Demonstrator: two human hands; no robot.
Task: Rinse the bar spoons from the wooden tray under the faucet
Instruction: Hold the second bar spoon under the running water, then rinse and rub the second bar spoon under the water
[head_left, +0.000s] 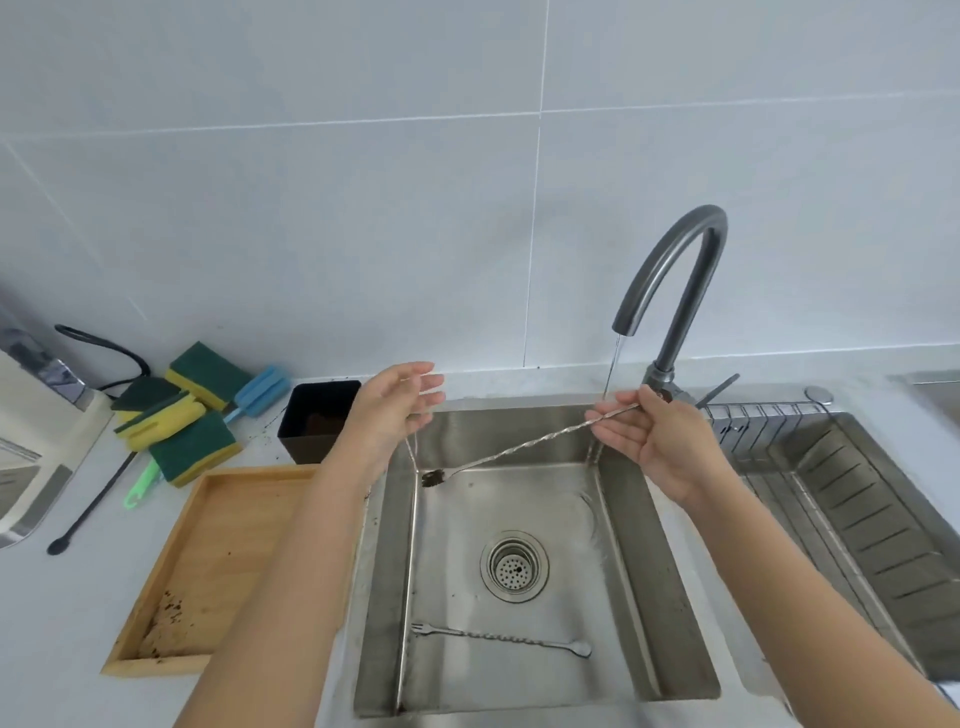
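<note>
My right hand is shut on the upper end of a twisted steel bar spoon, held slanted over the sink. The spoon's lower end, caked with dark grime, hangs near the sink's back left corner. The faucet runs a thin stream of water just behind my right fingers. My left hand hovers over the sink's left rim, fingers apart and holding nothing. A second bar spoon lies flat on the sink floor below the drain. The wooden tray on the counter to the left holds only brown crumbs.
Green-yellow sponges, a blue brush and a black container stand behind the tray. A thin black stick and a white appliance lie at the left. A steel drain basket fills the right basin.
</note>
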